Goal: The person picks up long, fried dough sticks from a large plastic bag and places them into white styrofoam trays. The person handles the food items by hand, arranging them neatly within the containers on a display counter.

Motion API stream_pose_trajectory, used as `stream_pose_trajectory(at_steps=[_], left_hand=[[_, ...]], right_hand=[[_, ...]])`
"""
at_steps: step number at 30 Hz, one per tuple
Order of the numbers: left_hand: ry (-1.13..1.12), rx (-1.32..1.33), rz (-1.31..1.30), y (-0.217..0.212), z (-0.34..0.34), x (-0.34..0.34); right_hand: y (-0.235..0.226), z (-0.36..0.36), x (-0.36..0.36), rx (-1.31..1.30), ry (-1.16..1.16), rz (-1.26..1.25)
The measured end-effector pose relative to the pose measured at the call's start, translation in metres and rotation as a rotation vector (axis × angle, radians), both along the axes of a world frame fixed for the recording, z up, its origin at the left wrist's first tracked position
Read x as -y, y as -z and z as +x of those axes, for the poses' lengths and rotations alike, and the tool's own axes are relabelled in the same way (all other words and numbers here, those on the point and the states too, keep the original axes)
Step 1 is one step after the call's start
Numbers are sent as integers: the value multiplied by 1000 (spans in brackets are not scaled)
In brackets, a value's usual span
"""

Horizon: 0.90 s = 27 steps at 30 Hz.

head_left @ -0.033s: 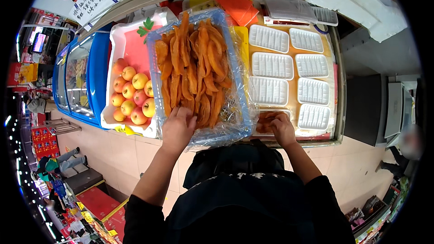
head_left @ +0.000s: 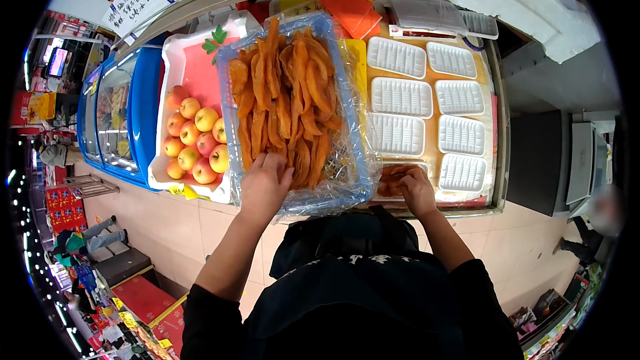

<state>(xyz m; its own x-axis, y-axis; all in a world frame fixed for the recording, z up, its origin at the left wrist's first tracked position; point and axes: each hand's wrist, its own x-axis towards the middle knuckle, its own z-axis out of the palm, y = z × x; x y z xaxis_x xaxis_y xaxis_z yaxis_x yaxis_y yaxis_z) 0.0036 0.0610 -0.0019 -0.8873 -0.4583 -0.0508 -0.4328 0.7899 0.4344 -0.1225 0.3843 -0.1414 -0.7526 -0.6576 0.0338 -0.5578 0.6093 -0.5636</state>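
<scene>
L hand is at the near end of the blue crate, fingers curled on the orange strips heaped inside it; can't tell if they've pinched any. R hand is just R of the crate's near R corner, fingers bent over orange pcs in a filled tray (hand hides part of it); grip there unclear too. Clear plastic film lines the crate. Seven white trays sit R of crate in 2 cols; apples in a white box L of crate, w/ green leaves by crate's far L corner
</scene>
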Motion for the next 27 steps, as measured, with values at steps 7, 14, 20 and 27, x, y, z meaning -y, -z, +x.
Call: stream_pose_trajectory(at_steps=[7, 14, 20, 27], left_hand=[[-68, -213, -129, -7, -103, -6], [-192, -173, 93, 0, -123, 17], [-274, -606, 1365, 0, -82, 35], [-144, -517, 1860, -18, -53, -3]], right_hand=[[-14, -2, 0, -96, 51, -60], [-29, -3, -16, 28, 227, -155], [-45, -11, -7, 191, 321, -298], [-121, -33, 69, 774, 73, -644]])
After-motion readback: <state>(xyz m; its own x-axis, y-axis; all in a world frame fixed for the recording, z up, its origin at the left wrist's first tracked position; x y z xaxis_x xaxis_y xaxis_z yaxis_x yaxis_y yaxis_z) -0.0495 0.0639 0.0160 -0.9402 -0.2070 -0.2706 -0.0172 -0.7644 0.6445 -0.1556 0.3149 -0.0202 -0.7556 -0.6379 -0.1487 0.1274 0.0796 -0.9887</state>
